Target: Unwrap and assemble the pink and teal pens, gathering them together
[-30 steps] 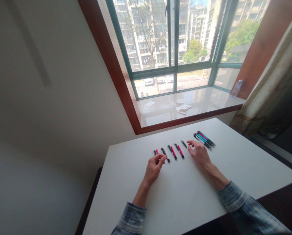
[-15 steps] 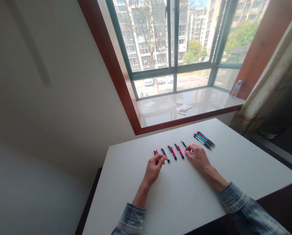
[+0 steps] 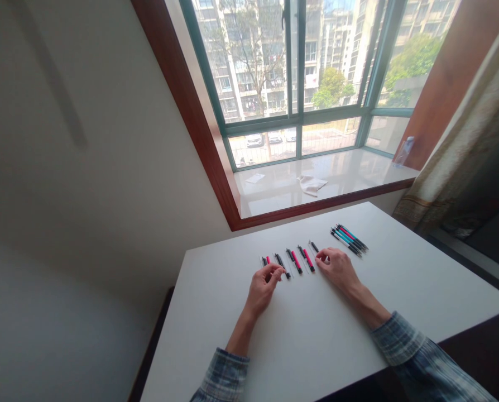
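Disassembled pen parts lie in a slanted row on the white table [image 3: 216, 312]. Among them are a pink barrel [image 3: 296, 261] and another pink barrel [image 3: 308, 261], each with a black part beside it, and thin refills. My left hand [image 3: 261, 289] rests at the row's left end, thumb and fingers pinched together, partly covering parts there. A black pen part [image 3: 279, 259] lies just beyond its fingertips. My right hand [image 3: 338, 269] lies at the right end with fingers curled and tips together, close to a short black grip [image 3: 314, 246]. What either pinch holds is hidden.
Several assembled pens [image 3: 350, 240], teal, pink and white with black ends, lie side by side at the back right. Behind the table is a window sill [image 3: 274, 195] with a crumpled white cloth [image 3: 312, 185] and a clear bottle [image 3: 404, 152]. A curtain [image 3: 446, 145] hangs at right.
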A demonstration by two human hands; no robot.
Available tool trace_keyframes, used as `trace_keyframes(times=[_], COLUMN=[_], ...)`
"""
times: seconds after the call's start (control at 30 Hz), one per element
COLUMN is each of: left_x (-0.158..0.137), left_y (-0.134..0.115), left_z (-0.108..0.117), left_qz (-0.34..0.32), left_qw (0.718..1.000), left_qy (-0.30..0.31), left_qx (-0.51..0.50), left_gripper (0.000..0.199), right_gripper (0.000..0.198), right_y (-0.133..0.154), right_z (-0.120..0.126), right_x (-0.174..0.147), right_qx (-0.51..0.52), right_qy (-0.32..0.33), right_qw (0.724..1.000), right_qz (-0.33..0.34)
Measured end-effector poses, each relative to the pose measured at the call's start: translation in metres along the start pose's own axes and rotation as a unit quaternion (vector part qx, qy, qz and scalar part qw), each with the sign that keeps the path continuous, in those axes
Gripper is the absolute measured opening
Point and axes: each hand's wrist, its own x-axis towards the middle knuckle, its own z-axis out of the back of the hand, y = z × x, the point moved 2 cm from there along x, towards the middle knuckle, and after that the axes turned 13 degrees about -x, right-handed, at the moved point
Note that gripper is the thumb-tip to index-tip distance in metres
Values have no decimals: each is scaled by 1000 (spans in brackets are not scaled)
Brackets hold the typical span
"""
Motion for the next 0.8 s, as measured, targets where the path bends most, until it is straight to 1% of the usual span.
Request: trace_keyframes(times=[0.17, 0.3, 0.43, 0.5, 0.6, 0.7, 0.8], left_x=[2, 5, 5, 5, 6, 6, 6], left_y=[4, 7, 8, 7, 6, 6, 8], left_z=[3, 4, 5, 6, 8, 9, 10], left_qz=[-7, -23, -13, -18, -33, -41, -35], left_qw=[999, 998, 994, 991, 984, 980, 977], left_qy=[-33, -53, -79, -99, -124, -132, -134], left_qx=[-12, -32, -70, -93, -121, -143, -164], left_gripper=[34, 34, 34, 35, 33, 31, 32], right_gripper=[19, 19, 20, 16, 15, 23, 20], right_y=[5, 24, 55, 71, 91, 104, 109], right_z=[6, 12, 14, 12, 6, 0, -4], right_x=[1, -1, -10, -16, -23, -28, -29], right_qx=[43, 108, 181, 215, 269, 306, 338], right_qy=[-31, -43, -20, 4, 16, 29, 46], right_qw=[999, 993, 981, 972, 956, 944, 934], right_qz=[6, 33, 74, 93, 114, 118, 109])
